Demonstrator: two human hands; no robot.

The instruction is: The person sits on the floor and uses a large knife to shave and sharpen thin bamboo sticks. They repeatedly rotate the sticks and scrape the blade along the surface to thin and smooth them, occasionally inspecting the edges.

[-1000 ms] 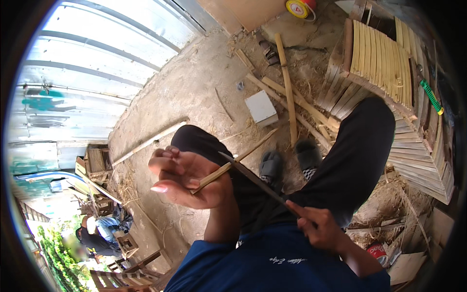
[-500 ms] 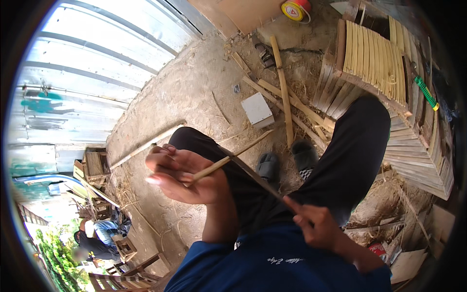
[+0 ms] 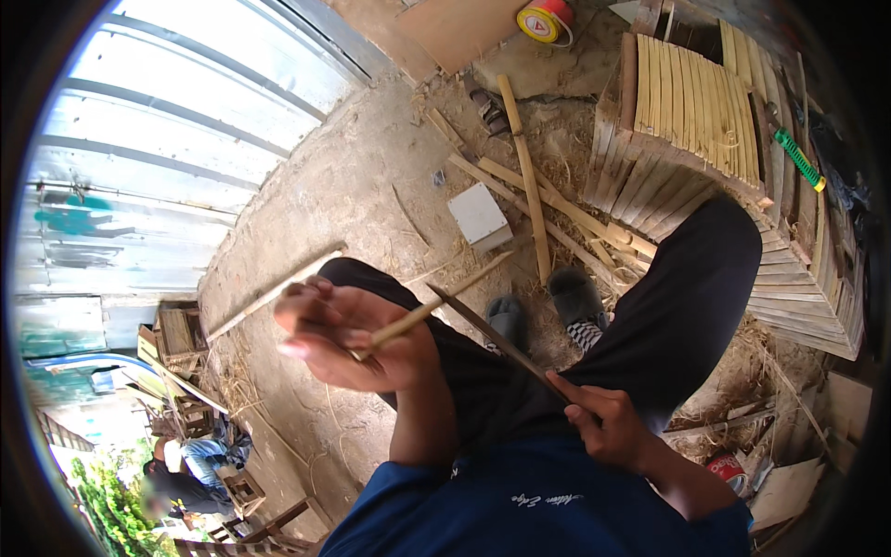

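Note:
My left hand [image 3: 367, 336], palm up with the fingers curled, grips a slim bamboo stick [image 3: 436, 306] near one end. The stick slants up and to the right, away from the palm, above my left knee. In my right hand [image 3: 608, 425], held close to my waist, is a knife [image 3: 497, 339] with a long, narrow, dark blade; its handle is hidden by the fingers. The blade points up and left, and its tip end meets the stick around mid-length. Whether they touch or only overlap in view I cannot tell.
Stacked wooden slats [image 3: 696, 111] stand at the right, with a green-handled tool [image 3: 800, 160] on them. Loose strips [image 3: 529, 186] and a white box [image 3: 478, 215] lie ahead of my slippers [image 3: 575, 295]. A red-and-yellow container [image 3: 543, 20] is farther off. Another person [image 3: 190, 473] sits far left.
The knife has drawn back slightly toward me along the stick crossing, so less of its tip passes the stick. My left hand keeps its hold. The whole view has shifted a little.

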